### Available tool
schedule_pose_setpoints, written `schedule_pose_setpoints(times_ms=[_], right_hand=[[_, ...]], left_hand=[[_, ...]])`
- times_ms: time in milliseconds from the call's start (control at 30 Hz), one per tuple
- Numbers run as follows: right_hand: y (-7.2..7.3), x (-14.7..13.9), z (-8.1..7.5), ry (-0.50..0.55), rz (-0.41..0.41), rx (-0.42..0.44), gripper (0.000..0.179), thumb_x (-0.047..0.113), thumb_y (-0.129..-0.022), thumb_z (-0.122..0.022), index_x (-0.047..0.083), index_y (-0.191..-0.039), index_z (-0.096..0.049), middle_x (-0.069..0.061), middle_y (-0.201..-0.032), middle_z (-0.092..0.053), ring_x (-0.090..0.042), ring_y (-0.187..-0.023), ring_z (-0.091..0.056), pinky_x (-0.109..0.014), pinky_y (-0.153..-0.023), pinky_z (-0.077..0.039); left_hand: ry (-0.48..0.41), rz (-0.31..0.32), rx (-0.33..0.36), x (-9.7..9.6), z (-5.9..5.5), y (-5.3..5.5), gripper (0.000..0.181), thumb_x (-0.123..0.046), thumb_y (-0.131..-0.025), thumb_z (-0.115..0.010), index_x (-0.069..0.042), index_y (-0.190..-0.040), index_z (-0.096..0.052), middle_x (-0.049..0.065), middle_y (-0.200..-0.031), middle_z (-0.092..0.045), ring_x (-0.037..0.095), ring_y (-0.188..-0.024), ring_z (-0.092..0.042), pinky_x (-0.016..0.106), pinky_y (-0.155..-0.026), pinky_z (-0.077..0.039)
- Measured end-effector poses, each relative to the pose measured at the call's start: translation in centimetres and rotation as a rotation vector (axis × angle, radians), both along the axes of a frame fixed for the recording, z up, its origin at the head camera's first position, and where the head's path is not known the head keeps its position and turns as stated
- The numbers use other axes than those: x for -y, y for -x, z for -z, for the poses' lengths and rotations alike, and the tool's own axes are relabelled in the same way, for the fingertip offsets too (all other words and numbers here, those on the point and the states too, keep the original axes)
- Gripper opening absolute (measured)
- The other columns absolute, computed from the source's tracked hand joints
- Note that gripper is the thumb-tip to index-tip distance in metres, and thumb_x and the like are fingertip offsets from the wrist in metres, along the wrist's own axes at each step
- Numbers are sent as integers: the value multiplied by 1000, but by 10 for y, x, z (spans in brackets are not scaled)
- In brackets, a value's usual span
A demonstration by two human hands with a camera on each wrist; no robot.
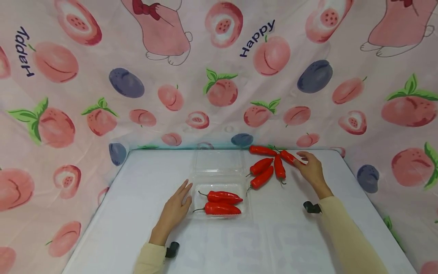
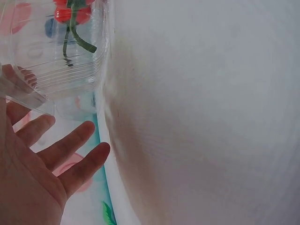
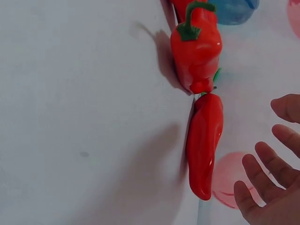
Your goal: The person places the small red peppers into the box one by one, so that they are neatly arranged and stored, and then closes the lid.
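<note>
Two red peppers (image 1: 223,208) with green stems lie side by side in a clear plastic box (image 1: 219,186), whose lid (image 1: 219,161) is folded back behind it. My left hand (image 1: 175,207) is at the box's left side with fingers extended; in the left wrist view the fingers spread beside the clear wall, and contact is hard to tell. My right hand (image 1: 312,171) hovers at a slanting red pepper (image 1: 287,156) at the back right. In the right wrist view the hand's fingers (image 3: 255,173) are spread, apart from the nearest pepper (image 3: 205,145).
Several more red peppers (image 1: 261,177) lie loosely grouped right of the box's lid. The white table (image 1: 291,236) ends at the back against a pink fruit-printed cloth (image 1: 191,83). A black wrist camera (image 1: 312,207) is on the right sleeve.
</note>
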State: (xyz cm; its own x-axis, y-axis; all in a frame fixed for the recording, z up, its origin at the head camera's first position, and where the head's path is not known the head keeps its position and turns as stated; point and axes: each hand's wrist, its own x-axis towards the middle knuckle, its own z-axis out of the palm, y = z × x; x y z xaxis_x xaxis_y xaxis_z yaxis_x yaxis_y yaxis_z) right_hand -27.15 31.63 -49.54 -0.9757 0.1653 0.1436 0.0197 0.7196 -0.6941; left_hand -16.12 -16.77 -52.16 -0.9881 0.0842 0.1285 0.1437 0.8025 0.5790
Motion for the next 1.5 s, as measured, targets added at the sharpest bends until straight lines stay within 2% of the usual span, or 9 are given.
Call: schedule_pose_setpoints(times_ms=[100, 600, 867, 1233, 1500], right_hand=[[4, -1, 3, -16, -2, 19, 46, 25, -99, -56, 2, -139, -50, -27, -139, -50, -45, -127, -47, -60, -104, -44], [25, -4, 17, -50, -12, 125, 54, 31, -98, -57, 4, -144, -44, -27, -145, -44, -45, -130, -43, -59, -103, -46], [34, -4, 26, -89, -47, 90, 52, 28, -97, -59, 1, -140, -47, -29, -139, -49, -46, -125, -47, -60, -104, -44], [36, -4, 29, -115, -52, 134, 58, 30, -98, -58, 0, -144, -42, -31, -140, -47, -47, -125, -47, -60, -105, -43], [41, -6, 34, -98, -54, 141, 55, 28, -99, -58, 1, -144, -42, -29, -140, -48, -45, -124, -47, -59, -107, -42]], left_hand=[[0, -2, 14, 0, 1, 0, 49, -22, -98, -56, -19, -146, -48, -4, -159, -36, 32, -136, -49, 55, -107, -44], [16, 0, -22, 0, 3, 1, 49, -21, -98, -56, -18, -146, -49, -1, -158, -38, 34, -134, -51, 56, -105, -45], [8, -7, 3, 0, 3, 1, 49, -22, -99, -55, -21, -147, -48, -4, -160, -35, 32, -137, -48, 55, -107, -44], [-10, -7, 16, 0, 3, -2, 49, -24, -99, -56, -22, -147, -48, -7, -160, -34, 31, -138, -48, 54, -107, -44], [1, -1, -29, 1, 5, -1, 48, -22, -98, -57, -20, -146, -50, -6, -158, -38, 32, -133, -53, 53, -104, -47]])
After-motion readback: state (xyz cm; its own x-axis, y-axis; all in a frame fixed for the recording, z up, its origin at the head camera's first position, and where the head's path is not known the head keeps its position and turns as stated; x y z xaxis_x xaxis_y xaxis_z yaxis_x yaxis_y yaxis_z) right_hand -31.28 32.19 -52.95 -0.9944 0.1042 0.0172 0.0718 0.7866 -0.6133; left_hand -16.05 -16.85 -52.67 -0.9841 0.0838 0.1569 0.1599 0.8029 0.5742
